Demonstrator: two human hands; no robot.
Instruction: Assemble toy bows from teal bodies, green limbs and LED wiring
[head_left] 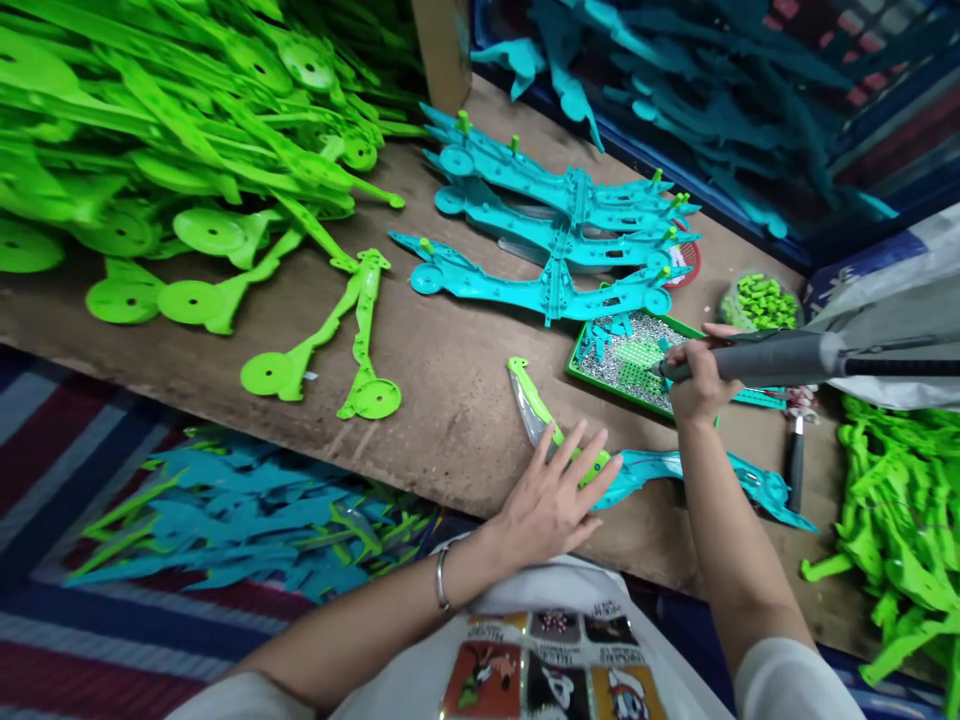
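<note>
My left hand (pixel 546 495) lies with fingers spread over a green-and-blue plastic part (pixel 641 470), touching its green section near the table's front edge. A long green arm with a clear strip (pixel 532 400) reaches away from under that hand. My right hand (pixel 701 380) is wrapped round a grey electric screwdriver (pixel 780 360). The screwdriver's tip is over a green tray (pixel 574 365) full of small silver screws, with a green grid and a few blue pieces among them. Just behind the tray lie several blue plastic frames (pixel 555 285) fitted with green pegs.
Green plastic parts (pixel 187 130) are heaped at the left, with a pair of joined green arms (pixel 364 330) nearer. A bowl of green pegs (pixel 765 300), a black-handled tool (pixel 795 465) and more green parts (pixel 892 520) are at the right. A blue crate (pixel 675 190) stands behind.
</note>
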